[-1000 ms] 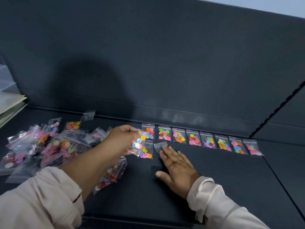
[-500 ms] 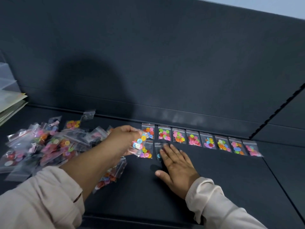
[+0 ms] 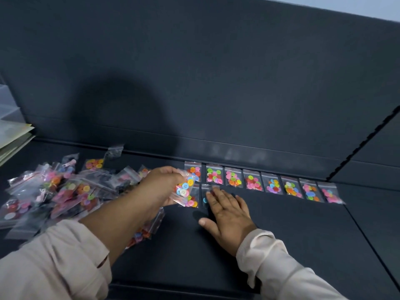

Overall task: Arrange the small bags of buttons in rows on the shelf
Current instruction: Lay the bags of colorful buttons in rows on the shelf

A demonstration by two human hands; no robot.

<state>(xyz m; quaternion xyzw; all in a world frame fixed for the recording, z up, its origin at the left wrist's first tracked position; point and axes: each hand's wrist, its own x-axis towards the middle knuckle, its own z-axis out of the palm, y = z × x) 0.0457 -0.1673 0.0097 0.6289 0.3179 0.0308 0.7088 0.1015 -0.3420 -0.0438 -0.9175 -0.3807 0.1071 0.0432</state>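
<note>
A: What carries the things?
B: A dark shelf [image 3: 281, 234].
A: What lies on it?
B: A row of eight small button bags [image 3: 259, 182] along the back edge, two more bags [image 3: 193, 198] just in front, and a loose heap of bags [image 3: 56, 191] at the left.

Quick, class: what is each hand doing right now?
Left hand: closed, pinching a bag of buttons.
Right hand: open, flat on a bag.
</note>
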